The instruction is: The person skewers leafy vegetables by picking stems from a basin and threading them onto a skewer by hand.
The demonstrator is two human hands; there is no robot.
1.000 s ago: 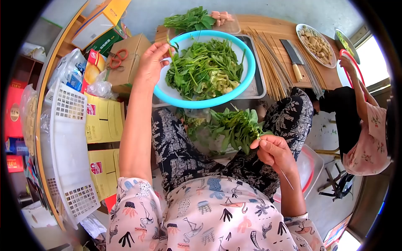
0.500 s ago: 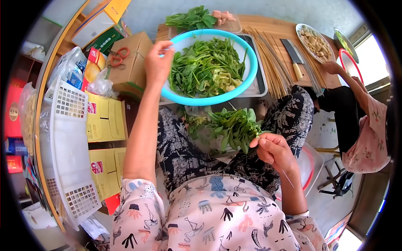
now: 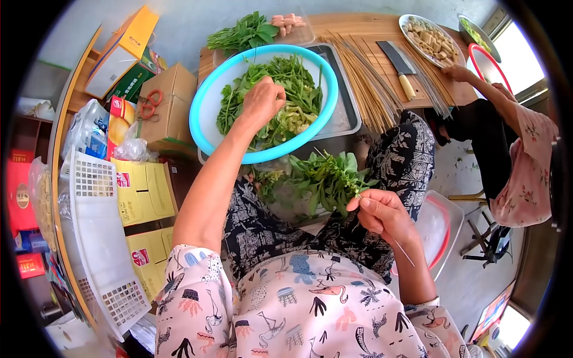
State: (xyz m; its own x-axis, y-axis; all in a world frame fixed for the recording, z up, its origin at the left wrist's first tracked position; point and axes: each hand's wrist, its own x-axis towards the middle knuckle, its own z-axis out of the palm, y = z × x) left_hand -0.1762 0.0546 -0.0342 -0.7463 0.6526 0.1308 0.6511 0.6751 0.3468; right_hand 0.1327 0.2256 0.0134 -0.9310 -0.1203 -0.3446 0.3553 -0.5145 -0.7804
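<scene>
My left hand (image 3: 262, 102) is over the greens (image 3: 295, 89) in the blue-rimmed basin (image 3: 199, 132). Its fingers are bent together at the leaves; what they hold, if anything, is hidden. Low on the right, my right hand (image 3: 385, 218) pinches a thin skewer (image 3: 403, 252), whose lower end sticks out below the palm. A bunch of leafy greens (image 3: 328, 182) hangs at the skewer's upper end, in front of my fingertips and above my lap.
On the wooden table (image 3: 358, 25) lie loose skewers (image 3: 364, 83), a cleaver (image 3: 397, 67) and a plate of food pieces (image 3: 433, 42). A co-worker's hand (image 3: 458, 73) touches that plate's edge. Boxes and a white rack (image 3: 98, 227) stand at the left.
My left hand has moved from the basin's left rim rightward over the greens. The view has shifted, with table items now further left. My right hand still holds the skewer.
</scene>
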